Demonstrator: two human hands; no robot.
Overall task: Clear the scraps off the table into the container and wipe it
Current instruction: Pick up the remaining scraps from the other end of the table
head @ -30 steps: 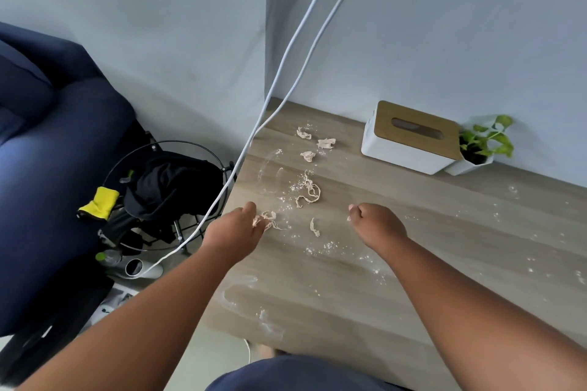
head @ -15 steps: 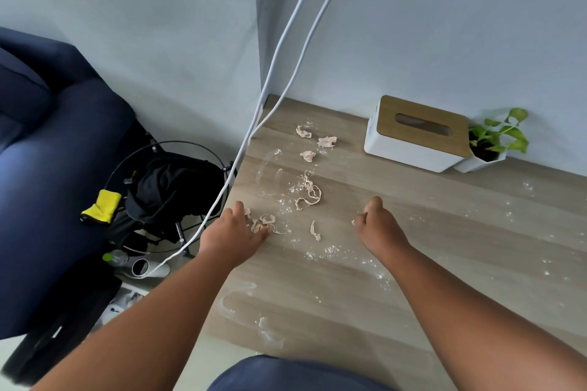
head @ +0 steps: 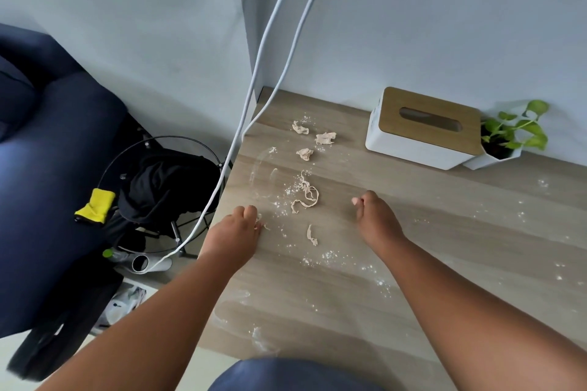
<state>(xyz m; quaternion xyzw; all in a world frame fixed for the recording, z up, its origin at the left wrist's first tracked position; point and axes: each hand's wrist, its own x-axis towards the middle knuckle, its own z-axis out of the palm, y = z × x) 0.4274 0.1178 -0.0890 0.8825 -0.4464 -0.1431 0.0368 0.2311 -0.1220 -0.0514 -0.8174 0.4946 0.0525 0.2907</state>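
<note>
Your left hand (head: 236, 228) sits near the left edge of the table (head: 460, 251), fingers curled down over a small tan scrap (head: 259, 223) that peeks out at the fingertips; it looks like a pinch, though the grip itself is hidden under the knuckles. Close on that scrap fully before lifting, and gather from the edge inward so nothing gets nudged off onto the floor. No container shows on the table; the black wire basket (head: 165, 187) beside the left edge may be it, but you cannot be sure from here.

Right of that hand lie the loose scraps: one short strip (head: 312, 235), one tangle of thin strips (head: 305, 195), and three crumpled lumps (head: 305, 154) farther back, so six pieces counting the one under your fingers. White powder (head: 327, 255) is scattered across the wood; leave it for the wipe.

Your right hand (head: 374, 219) hovers just right of the tangle, fingers curled in and holding nothing visible. Behind it stand one tissue box (head: 422, 127) and one potted plant (head: 511, 133), against the wall
</note>
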